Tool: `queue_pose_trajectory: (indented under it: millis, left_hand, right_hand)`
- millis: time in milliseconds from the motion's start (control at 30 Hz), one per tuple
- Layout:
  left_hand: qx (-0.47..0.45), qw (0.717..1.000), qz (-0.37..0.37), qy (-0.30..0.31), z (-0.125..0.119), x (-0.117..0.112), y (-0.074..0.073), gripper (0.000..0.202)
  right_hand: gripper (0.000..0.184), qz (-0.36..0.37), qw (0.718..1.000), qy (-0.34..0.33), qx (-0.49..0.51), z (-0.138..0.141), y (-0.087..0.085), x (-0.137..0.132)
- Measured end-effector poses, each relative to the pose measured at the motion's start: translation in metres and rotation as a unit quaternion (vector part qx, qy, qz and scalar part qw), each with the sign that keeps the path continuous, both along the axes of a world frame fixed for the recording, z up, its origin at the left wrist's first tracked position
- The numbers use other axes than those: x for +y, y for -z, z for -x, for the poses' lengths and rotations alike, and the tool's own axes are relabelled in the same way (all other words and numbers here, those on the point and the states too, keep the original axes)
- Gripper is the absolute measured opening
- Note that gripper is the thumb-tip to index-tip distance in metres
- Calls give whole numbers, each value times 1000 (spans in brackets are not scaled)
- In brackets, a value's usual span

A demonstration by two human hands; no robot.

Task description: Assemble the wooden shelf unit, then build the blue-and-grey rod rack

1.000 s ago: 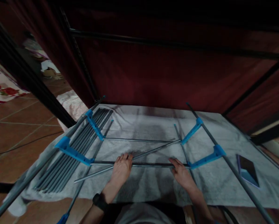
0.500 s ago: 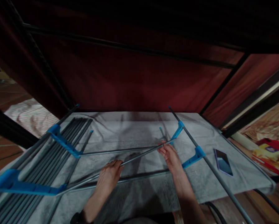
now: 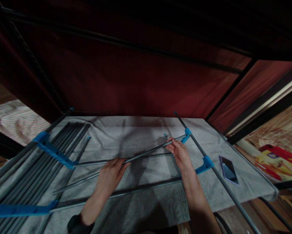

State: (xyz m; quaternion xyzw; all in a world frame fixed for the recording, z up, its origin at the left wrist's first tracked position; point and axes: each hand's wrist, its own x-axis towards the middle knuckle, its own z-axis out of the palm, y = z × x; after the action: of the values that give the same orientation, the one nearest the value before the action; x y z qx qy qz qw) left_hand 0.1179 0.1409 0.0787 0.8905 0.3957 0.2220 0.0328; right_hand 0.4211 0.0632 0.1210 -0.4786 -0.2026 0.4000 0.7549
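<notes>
A long grey metal tube lies slantwise across both hands. My left hand is closed over its middle, palm down. Nearer the right end, my right hand pinches the tube between thumb and fingers. That end meets or nearly meets a blue plastic bracket on the right upright tube; exact contact cannot be told. The left end hangs free over the frame. Below, a crossbar runs between the lower right bracket and the lower left bracket. Another crossbar starts at the upper left bracket.
Several loose grey tubes lie side by side at the left. A phone rests at the right on the grey cloth. Beyond that edge is a red and yellow package. A dark red fabric panel stands behind.
Both hands have shifted the tube slightly away from me. Its right end has come up to the upper right bracket, and its left end has moved off the lower left bracket.
</notes>
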Motion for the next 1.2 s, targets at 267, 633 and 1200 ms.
queue_pose_trajectory:
  millis: [267,633,1200]
  left_hand:
    - [-28,998,-62,8,-1,13,-2,41]
    - [-50,997,-65,14,-4,24,-11,39]
    - [-51,997,-55,19,-6,34,-21,40]
  right_hand:
    - [24,-1,1000,0,18,-1,-6,2]
    - [23,-1,1000,5,27,-2,-6,2]
    - [18,-9,1000,-5,29,-4,-9,7]
